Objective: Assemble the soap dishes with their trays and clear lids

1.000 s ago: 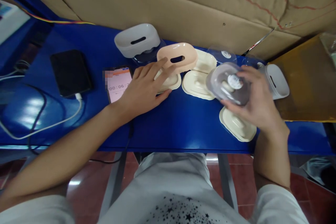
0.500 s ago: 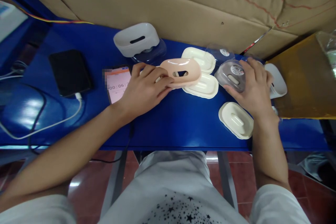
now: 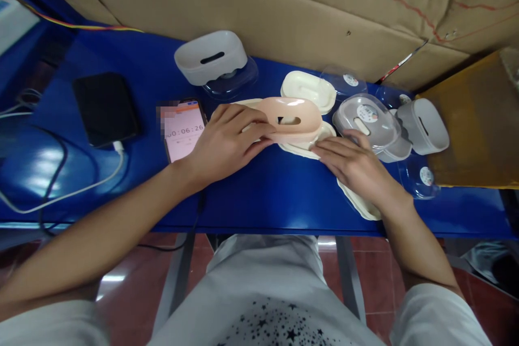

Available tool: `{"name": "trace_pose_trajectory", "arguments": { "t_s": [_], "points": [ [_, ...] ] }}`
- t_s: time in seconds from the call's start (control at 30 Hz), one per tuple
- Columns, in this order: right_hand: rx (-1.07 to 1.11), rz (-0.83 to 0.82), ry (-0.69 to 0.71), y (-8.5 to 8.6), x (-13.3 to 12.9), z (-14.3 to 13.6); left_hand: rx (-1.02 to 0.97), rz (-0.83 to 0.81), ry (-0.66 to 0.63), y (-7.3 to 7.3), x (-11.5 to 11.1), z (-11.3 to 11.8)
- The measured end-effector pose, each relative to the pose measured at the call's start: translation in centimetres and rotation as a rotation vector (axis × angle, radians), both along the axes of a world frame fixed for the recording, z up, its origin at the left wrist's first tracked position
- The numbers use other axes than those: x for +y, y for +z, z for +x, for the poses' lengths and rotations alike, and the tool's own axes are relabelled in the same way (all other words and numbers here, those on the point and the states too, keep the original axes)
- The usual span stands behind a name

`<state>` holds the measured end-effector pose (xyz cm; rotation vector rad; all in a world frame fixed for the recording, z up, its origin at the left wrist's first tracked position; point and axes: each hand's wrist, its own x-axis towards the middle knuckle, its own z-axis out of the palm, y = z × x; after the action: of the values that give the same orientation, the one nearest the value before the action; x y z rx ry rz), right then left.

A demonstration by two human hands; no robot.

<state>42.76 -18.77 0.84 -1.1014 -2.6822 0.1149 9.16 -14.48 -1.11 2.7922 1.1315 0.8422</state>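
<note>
A peach soap dish with an oval slot is tilted up over a cream oval soap-dish part. My left hand grips the peach dish at its left end, fingers closed on the edge. A further cream piece beneath that hand is mostly hidden. From the right, my right hand reaches in with stretched fingers and thumb apart; its fingertips touch or nearly touch the cream part's right edge. Below its wrist lies another cream part, half covered. A grey soap dish with a clear lid is just beyond the right thumb.
Behind stands a cream part. A grey dish is at the back left, another grey dish beside the cardboard box. Clear lids lie around. A phone with a timer and a black cabled device are left.
My right hand has let go of the clear-lidded grey dish and moved left to the peach dish's right side. The peach dish has shifted slightly right in my left hand.
</note>
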Motion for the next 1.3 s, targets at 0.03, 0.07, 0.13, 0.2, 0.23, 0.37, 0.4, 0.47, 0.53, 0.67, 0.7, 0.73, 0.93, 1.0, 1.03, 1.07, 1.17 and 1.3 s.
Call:
{"name": "trace_pose_trajectory", "arguments": {
  "t_s": [0.03,0.07,0.13,0.2,0.23,0.37,0.4,0.47,0.53,0.67,0.7,0.73,0.93,1.0,1.03,1.07,1.17,1.3],
  "points": [
    [0.034,-0.037,0.038,0.2,-0.1,0.0,0.006,0.012,-0.015,0.0,0.0,0.0],
    [0.072,-0.072,0.074,0.5,-0.1,0.0,0.009,0.021,-0.037,-0.1,-0.1,0.1],
    [0.144,-0.128,0.129,1.2,-0.3,0.1,0.002,0.026,-0.096,-0.1,-0.3,0.2],
    [0.197,-0.126,0.144,2.1,-0.6,0.4,-0.011,0.018,-0.162,-0.1,-0.6,0.4],
    [0.214,-0.099,0.127,2.4,-0.7,0.5,-0.012,0.014,-0.190,0.0,-0.8,0.5],
    [0.197,0.037,-0.002,3.1,-1.0,0.4,0.026,0.023,-0.261,0.0,-1.4,0.9],
    [0.167,0.037,-0.008,3.0,-1.0,0.3,0.035,0.018,-0.271,0.0,-1.5,1.0],
    [0.105,0.000,0.026,2.8,-0.9,0.0,0.038,-0.005,-0.288,-0.1,-1.6,1.1],
    [0.075,-0.031,0.046,2.4,-0.7,-0.1,0.042,-0.030,-0.309,-0.3,-1.6,1.1],
    [0.032,-0.052,-0.016,1.8,-0.3,-0.1,0.117,-0.065,-0.311,-0.6,-1.7,1.1],
    [0.014,-0.054,-0.033,1.6,-0.3,0.0,0.127,-0.076,-0.305,-0.6,-1.7,1.1],
    [-0.002,-0.052,-0.046,1.4,-0.2,0.0,0.129,-0.088,-0.297,-0.6,-1.8,1.1],
    [-0.009,-0.008,-0.081,0.5,0.1,0.2,0.117,-0.075,-0.157,0.2,-1.3,0.5],
    [-0.009,0.008,-0.084,0.4,0.2,0.3,0.114,-0.083,-0.103,0.3,-0.9,0.2],
    [-0.012,0.015,-0.088,0.3,0.3,0.3,0.110,-0.095,-0.087,0.3,-0.8,0.1],
    [-0.018,0.019,-0.093,0.2,0.3,0.3,0.107,-0.112,-0.080,0.3,-0.7,0.0],
    [-0.034,0.012,-0.121,-0.1,0.4,0.2,0.096,-0.154,-0.092,0.0,-0.5,0.0],
    [-0.019,-0.035,-0.111,0.0,0.3,0.0,0.125,-0.164,-0.158,-0.4,-0.7,0.4]
  ]
}}
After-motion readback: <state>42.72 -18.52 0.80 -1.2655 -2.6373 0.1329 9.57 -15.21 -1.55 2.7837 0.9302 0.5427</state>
